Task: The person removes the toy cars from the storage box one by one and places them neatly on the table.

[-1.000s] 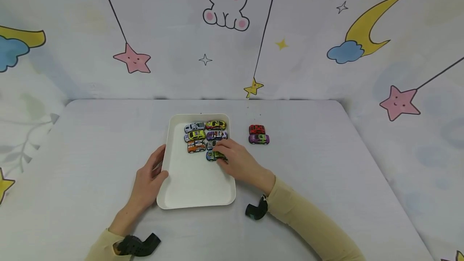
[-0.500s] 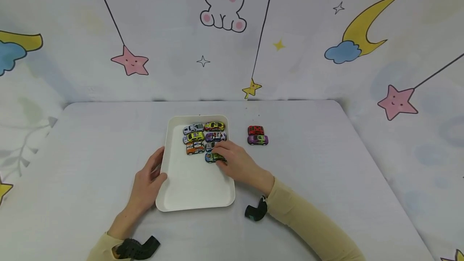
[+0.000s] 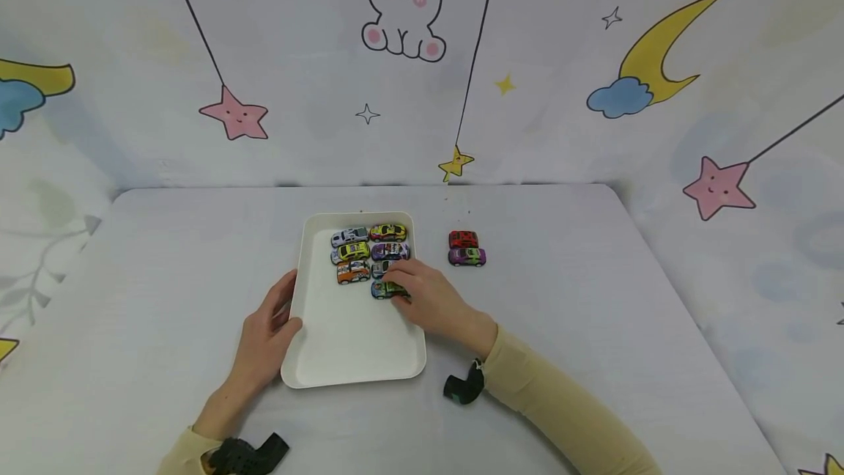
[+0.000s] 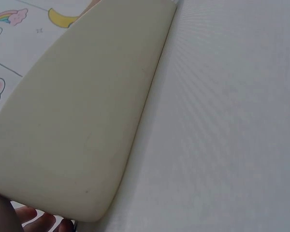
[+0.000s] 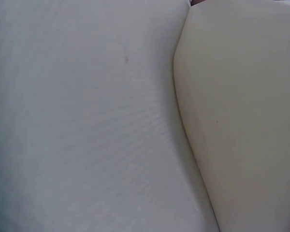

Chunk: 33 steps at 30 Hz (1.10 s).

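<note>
In the head view, a white tray (image 3: 356, 347) holds several toy cars in two columns at its far end. My left hand (image 3: 261, 339) grips the tray's left edge, thumb at the rim and fingers along the outer side. My right hand (image 3: 435, 301) reaches over the right rim and pinches a green toy car (image 3: 380, 289), the nearest of the right column. Just beyond it is a grey toy car (image 3: 379, 269), partly hidden by the fingers. An orange toy car (image 3: 353, 272) ends the left column. Pale tray wall (image 4: 87, 111) fills much of the left wrist view.
Right of the tray, a red toy car (image 3: 464, 239) and a purple-green toy car (image 3: 467, 257) sit side by side on the white-covered table (image 3: 560, 299). A printed cloth wall (image 3: 316, 57) stands behind the table. Dark wrist cameras (image 3: 464, 385) hang at both sleeves.
The whole head view has shifted slightly, with table and tray sitting a little lower and further left. Both hands keep their places at the tray and the green toy car.
</note>
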Each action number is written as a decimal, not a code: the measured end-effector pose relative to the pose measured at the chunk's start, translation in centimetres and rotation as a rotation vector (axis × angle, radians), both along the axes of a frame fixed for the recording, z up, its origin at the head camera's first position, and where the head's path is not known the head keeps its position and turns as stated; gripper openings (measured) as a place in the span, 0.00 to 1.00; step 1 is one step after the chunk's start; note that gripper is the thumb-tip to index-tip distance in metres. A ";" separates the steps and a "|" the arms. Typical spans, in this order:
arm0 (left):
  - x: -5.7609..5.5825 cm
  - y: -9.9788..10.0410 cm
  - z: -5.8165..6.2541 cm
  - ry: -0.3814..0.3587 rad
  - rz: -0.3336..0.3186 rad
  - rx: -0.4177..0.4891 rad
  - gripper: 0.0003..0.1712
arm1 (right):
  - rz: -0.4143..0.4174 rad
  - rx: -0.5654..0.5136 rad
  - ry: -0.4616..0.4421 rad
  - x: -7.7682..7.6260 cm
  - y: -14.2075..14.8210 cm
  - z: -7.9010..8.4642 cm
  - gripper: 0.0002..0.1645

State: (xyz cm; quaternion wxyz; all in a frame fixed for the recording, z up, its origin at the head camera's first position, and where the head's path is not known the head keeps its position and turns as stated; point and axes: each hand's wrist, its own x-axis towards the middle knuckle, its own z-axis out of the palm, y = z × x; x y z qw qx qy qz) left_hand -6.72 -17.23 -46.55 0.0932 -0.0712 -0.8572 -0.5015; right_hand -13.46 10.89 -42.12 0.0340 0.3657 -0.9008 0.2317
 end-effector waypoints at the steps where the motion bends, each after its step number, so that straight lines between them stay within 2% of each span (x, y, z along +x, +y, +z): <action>1: 0.0 0.0 0.0 0.001 0.000 0.001 0.41 | -0.002 0.000 -0.001 0.0 0.0 0.0 0.19; 20: 0.0 0.0 0.0 0.006 -0.001 -0.001 0.40 | 0.002 0.089 -0.035 0.2 -0.1 0.2 0.19; 33: 0.0 0.1 -0.1 0.001 0.006 -0.004 0.40 | -0.008 0.011 -0.086 0.4 0.0 0.2 0.20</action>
